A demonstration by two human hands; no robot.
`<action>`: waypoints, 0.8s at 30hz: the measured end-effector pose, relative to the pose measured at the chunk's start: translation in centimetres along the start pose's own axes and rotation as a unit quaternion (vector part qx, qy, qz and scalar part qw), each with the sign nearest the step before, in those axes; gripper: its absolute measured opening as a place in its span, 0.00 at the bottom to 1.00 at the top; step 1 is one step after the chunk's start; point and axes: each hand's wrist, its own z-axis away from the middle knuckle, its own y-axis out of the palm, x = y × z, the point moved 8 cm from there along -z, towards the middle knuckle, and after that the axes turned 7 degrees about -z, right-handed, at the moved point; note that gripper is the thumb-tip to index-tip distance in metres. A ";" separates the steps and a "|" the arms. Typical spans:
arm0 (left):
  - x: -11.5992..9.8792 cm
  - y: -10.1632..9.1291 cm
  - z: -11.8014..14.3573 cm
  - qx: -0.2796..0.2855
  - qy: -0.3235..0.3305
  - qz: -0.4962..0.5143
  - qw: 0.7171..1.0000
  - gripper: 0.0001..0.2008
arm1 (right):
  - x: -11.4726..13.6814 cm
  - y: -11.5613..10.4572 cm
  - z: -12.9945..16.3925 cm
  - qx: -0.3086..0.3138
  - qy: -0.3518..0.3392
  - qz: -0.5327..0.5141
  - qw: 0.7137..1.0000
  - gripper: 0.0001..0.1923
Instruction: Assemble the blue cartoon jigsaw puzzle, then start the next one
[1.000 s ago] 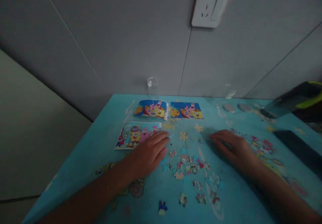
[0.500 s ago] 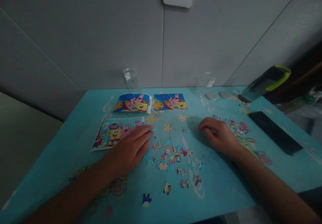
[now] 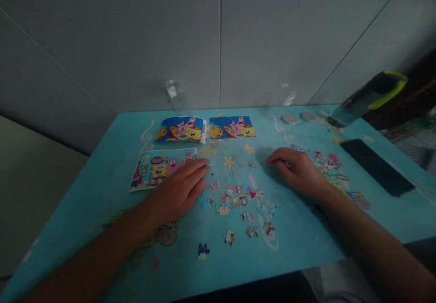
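Viewpoint only, dipped since the earlier frame: jigsaw pieces (image 3: 240, 200), loose on desk (image 3: 299, 245) between left hand (image 3: 179, 188), grip slightly spread, and right hand (image 3: 294, 169), fingers curled, any pinch impossible to tell; careless sweep by either could scatter them.

Seemingly a room in a home.
A cartoon-printed counter (image 3: 102, 171) stood against a plain panelled wall (image 3: 153, 35), bearing puzzle pieces (image 3: 224, 210), picture cards (image 3: 232, 127) and a drink bottle (image 3: 368, 96).
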 end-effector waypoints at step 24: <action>-0.3 -0.1 -0.1 -0.022 0.007 0.009 1.000 0.20 | 2.9 0.1 9.0 0.042 0.040 0.009 0.998 0.15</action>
